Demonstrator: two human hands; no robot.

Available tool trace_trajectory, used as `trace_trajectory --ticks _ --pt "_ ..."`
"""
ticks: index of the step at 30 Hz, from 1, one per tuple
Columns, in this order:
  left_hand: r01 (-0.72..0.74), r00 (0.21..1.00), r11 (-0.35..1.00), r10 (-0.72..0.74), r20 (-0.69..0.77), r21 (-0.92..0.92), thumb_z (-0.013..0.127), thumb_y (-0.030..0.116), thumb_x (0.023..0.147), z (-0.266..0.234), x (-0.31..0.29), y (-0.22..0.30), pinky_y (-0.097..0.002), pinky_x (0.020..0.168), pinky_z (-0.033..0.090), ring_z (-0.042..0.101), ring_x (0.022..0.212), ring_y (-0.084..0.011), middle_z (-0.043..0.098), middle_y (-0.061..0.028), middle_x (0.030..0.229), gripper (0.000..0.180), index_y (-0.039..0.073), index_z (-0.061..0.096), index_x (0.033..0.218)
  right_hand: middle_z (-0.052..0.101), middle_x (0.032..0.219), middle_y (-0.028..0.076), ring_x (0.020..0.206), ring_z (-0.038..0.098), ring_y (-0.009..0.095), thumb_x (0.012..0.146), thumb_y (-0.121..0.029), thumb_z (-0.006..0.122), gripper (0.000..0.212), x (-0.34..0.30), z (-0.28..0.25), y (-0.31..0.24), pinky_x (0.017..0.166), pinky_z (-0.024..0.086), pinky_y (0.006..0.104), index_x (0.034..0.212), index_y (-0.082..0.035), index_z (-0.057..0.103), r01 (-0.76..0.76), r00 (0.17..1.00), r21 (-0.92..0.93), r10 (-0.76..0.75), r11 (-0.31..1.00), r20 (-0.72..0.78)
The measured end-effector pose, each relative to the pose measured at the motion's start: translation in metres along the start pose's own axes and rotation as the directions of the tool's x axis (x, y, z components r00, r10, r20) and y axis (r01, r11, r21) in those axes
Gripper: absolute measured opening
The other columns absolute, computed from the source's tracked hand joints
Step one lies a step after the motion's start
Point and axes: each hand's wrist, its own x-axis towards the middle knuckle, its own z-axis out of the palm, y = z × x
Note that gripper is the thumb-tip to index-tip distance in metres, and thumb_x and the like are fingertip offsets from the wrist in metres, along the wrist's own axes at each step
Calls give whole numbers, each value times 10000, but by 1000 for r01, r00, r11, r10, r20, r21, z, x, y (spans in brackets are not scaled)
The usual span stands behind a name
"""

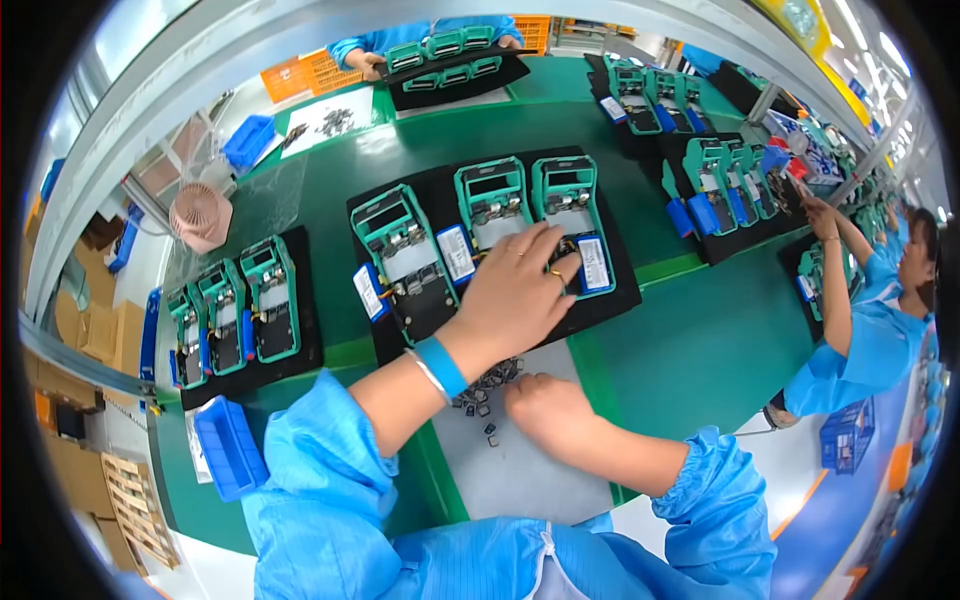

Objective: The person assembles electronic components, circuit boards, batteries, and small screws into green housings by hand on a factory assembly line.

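On a black foam tray (625,270) in front of me lie three green device housings, a left one (393,217), a middle one (490,172) and a right one (563,172). Blue batteries with white labels, such as this battery (594,264), are beside or in them. My left hand (512,290) lies across the middle and right housings, fingers stretched out and apart. Below the tray, my right hand (548,408) is closed, its fingers curled beside a pile of small metal-and-black parts (484,392) on a grey mat (520,475). Its fingertips and whatever they hold are hidden.
More trays of housings stand left (315,345) and right (710,245). A blue bin (230,448) sits at the near left, a pink fan (200,215) farther back. One co-worker holds a tray (460,90) opposite; another co-worker (870,310) reaches in from the right.
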Motion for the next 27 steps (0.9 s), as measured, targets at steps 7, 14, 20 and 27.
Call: trace_trajectory --ticks 7,14,20,27 --pt "-11 976 999 0 220 46 786 283 799 26 39 14 -449 923 470 540 1128 -365 511 -182 1303 517 185 658 1290 684 780 120 715 699 273 719 -111 649 141 0 -10 9 566 579 369 828 -24 674 49 995 -37 -45 998 87" --pt "67 996 965 -49 76 -253 775 281 829 10 14 -7 -433 993 480 559 1138 -417 494 -212 1288 549 85 520 1274 687 835 98 757 686 289 800 -86 718 97 -15 -84 108 664 565 382 898 -83 714 -49 922 482 226 875 -316" --pt "60 998 997 -59 16 -53 743 301 799 13 1 -2 -597 1110 348 466 1271 -439 464 -218 1330 514 74 574 1228 603 833 59 778 629 240 767 -33 726 103 42 -65 172 624 534 353 863 -57 698 3 772 75 45 997 -634" --pt "43 996 988 -54 69 146 759 349 786 22 0 10 -512 1110 358 408 1347 -382 494 -185 1365 523 89 647 1227 514 797 26 765 568 191 627 -90 684 178 74 -49 189 555 504 299 792 -74 617 57 828 -296 -211 953 -519"
